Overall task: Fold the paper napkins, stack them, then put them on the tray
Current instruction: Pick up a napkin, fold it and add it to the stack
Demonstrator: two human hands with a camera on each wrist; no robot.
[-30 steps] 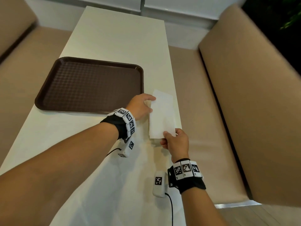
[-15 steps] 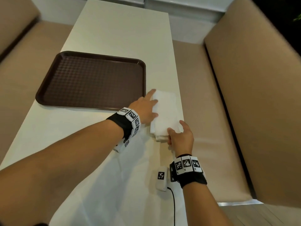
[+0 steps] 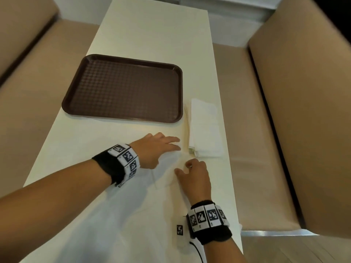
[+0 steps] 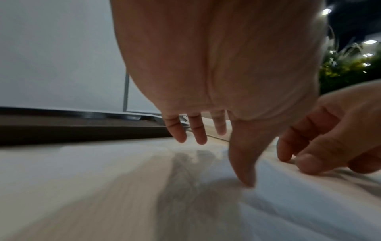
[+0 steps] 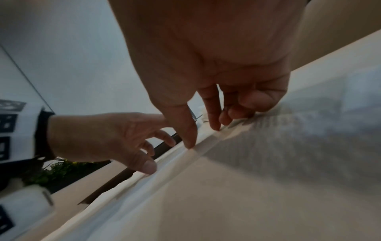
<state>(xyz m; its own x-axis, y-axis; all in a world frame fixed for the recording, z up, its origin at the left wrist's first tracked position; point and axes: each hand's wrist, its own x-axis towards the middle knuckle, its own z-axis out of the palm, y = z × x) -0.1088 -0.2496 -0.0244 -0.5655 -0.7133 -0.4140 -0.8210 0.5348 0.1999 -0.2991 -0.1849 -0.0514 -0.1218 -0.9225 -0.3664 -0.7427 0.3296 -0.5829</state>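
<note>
Left hand (image 3: 153, 149) flat; right hand (image 3: 195, 179) seemingly curled.

Tray (image 3: 123, 88): dark brown plastic, matt, floor textured in a fine grid of bumps, rim smooth. Folded napkins (image 3: 206, 130): thin white paper, soft and matt, in a layered stack; table (image 3: 152, 31): cream top, smooth with a faint sheen. Bench seats (image 3: 252, 130): tan upholstery, matt, smooth; wristbands (image 3: 210, 223): black knit cloth with printed white marker tiles.

text: none readable | wristbands (image 3: 125, 160): black-and-white marker squares only, no letters or numbers
</note>
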